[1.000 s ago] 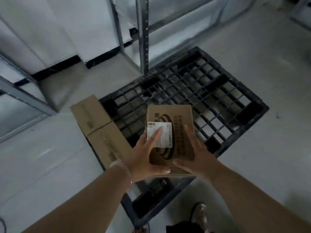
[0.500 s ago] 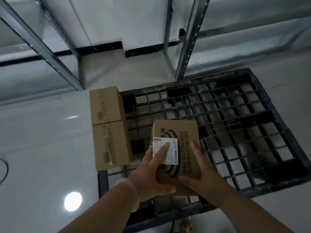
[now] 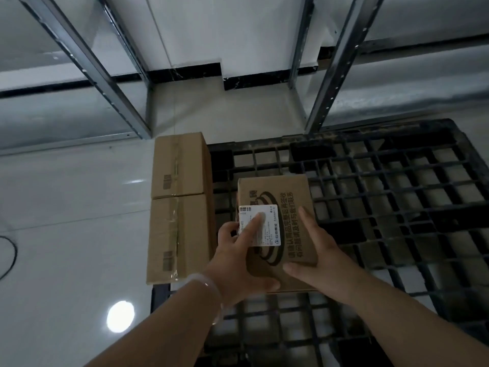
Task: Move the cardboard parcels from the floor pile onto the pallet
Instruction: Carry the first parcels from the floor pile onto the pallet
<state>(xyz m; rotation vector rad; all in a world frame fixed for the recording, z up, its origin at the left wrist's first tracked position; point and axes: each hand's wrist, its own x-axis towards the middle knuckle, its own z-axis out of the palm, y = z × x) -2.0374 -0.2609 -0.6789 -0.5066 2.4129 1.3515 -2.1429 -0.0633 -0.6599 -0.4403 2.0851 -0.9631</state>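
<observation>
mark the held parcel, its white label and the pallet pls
held parcel (image 3: 270, 188): head view, bare cardboard at the far end of its top face.
white label (image 3: 272, 226): head view, right part of the sticker, beside the finger lying on it.
pallet (image 3: 383, 136): head view, dark far rim.

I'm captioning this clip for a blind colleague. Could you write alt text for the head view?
Left hand and right hand hold a printed parcel with a white label over a black pallet. A far parcel and near parcel line its left edge; metal shelving stands behind.
</observation>
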